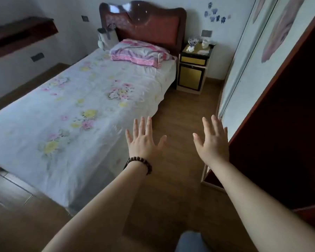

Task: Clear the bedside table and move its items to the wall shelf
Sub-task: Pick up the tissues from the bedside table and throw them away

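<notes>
Head-worn wide-angle view, looking forward and down from the foot of the floral-sheeted bed [76, 99]; yellow-fronted bedside table [193, 70] far off at one o'clock.

We see a dim room under soft, cool daylight; its source lies outside the view. Glare spots sit on the glossy headboard [142, 10]. The wall shelf [22, 35] is blurred and dark. Wide-angle distortion bends the wardrobe [284, 110] edges. The bed [76, 99] shows mild smear.
</notes>
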Demonstrator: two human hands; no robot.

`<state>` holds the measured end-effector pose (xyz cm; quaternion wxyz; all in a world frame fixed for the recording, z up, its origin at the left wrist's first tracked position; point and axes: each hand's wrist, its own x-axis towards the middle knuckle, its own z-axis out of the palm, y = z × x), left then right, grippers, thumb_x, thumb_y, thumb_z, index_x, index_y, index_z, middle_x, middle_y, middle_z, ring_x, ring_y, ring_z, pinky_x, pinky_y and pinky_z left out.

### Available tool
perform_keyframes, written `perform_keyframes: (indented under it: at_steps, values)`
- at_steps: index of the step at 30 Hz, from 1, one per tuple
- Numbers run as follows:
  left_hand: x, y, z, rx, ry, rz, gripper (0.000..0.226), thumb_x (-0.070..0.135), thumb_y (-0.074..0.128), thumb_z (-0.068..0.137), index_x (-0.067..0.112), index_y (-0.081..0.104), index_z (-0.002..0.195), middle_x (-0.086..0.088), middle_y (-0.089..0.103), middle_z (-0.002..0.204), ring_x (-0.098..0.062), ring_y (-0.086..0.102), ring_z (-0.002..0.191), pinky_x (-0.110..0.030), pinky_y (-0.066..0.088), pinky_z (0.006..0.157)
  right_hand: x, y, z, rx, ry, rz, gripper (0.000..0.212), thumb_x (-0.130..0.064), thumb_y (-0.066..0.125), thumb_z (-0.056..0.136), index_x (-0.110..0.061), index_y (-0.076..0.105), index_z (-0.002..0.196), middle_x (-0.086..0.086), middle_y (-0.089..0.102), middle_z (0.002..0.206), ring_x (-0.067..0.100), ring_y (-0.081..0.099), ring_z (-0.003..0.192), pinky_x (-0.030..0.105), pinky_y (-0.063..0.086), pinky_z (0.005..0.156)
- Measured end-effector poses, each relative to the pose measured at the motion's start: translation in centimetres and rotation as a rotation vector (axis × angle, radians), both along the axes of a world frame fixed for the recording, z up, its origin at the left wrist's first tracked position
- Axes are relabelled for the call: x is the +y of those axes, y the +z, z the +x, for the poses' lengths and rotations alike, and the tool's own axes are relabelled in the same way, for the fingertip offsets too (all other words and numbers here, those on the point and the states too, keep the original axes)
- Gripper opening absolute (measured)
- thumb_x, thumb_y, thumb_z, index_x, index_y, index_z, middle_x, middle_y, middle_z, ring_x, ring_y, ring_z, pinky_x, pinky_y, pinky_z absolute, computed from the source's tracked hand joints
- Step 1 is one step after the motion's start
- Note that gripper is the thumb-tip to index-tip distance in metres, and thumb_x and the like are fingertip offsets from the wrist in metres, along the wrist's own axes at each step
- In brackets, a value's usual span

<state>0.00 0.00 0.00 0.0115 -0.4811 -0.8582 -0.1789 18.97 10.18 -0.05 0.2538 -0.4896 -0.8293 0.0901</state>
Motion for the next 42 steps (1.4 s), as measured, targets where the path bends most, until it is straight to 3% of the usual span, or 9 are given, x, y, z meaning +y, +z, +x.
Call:
perform_keyframes:
  at_steps: [5, 10, 18, 26, 31, 42]
  values:
    - [4.1, -3.1, -1.7, -0.038, 0.016, -0.065, 0.08, 0.071, 0.02, 0.083, 0.028, 0.0, 0.148, 0.001, 0.005, 0.157, -0.016, -0.009, 0.142, -0.048, -0.007, 0.113, 3.6, -3.6, -0.9, -0.052, -0.063, -0.031, 0.056, -0.041, 0.049, 0.092, -0.015, 0.04, 0.141, 0.017, 0.03, 0.152, 0.031, 0.02, 0.144, 0.05, 0.016, 0.116]
    - [12.1, -4.9, -4.5, -0.037, 0.002, -0.071, 0.079, 0.069, 0.02, 0.083, 0.026, 0.005, 0.148, 0.001, 0.009, 0.157, -0.017, -0.007, 0.143, -0.05, -0.004, 0.114, 11.6, -6.2, -3.2, -0.105, -0.09, -0.073, 0.056, -0.044, 0.045, 0.093, -0.018, 0.036, 0.143, 0.013, 0.025, 0.155, 0.029, 0.015, 0.145, 0.047, 0.013, 0.118]
    - [31.8, -4.2, -10.4, -0.028, -0.012, -0.084, 0.079, 0.069, 0.02, 0.083, 0.026, 0.008, 0.148, 0.002, 0.012, 0.156, -0.016, -0.003, 0.143, -0.049, -0.001, 0.114, 30.0, -6.2, -8.2, -0.121, -0.14, -0.15, 0.058, -0.05, 0.037, 0.094, -0.022, 0.03, 0.145, 0.008, 0.021, 0.157, 0.025, 0.011, 0.147, 0.045, 0.014, 0.119]
    - [48.2, -3.6, -14.4, -0.033, -0.03, -0.086, 0.079, 0.07, 0.02, 0.082, 0.026, 0.009, 0.148, 0.001, 0.013, 0.156, -0.017, -0.003, 0.143, -0.048, -0.004, 0.113, 45.8, -5.1, -12.7, -0.098, -0.183, -0.154, 0.056, -0.047, 0.04, 0.095, -0.02, 0.033, 0.144, 0.01, 0.025, 0.156, 0.026, 0.013, 0.146, 0.046, 0.017, 0.118]
    - [57.9, -4.3, -17.6, -0.048, -0.057, -0.107, 0.08, 0.07, 0.018, 0.082, 0.027, 0.007, 0.148, 0.001, 0.011, 0.157, -0.018, -0.003, 0.143, -0.049, -0.002, 0.113, 54.8, -6.0, -15.6, -0.109, -0.22, -0.164, 0.057, -0.048, 0.039, 0.095, -0.021, 0.032, 0.144, 0.009, 0.024, 0.156, 0.025, 0.012, 0.146, 0.041, 0.011, 0.117]
    - [83.2, -5.5, -28.9, -0.072, -0.13, -0.145, 0.081, 0.07, 0.017, 0.08, 0.026, 0.009, 0.147, 0.0, 0.014, 0.156, -0.018, -0.002, 0.143, -0.05, 0.001, 0.114, 78.7, -6.6, -25.6, -0.118, -0.287, -0.215, 0.057, -0.045, 0.043, 0.095, -0.018, 0.034, 0.144, 0.011, 0.026, 0.156, 0.026, 0.012, 0.147, 0.043, 0.013, 0.118]
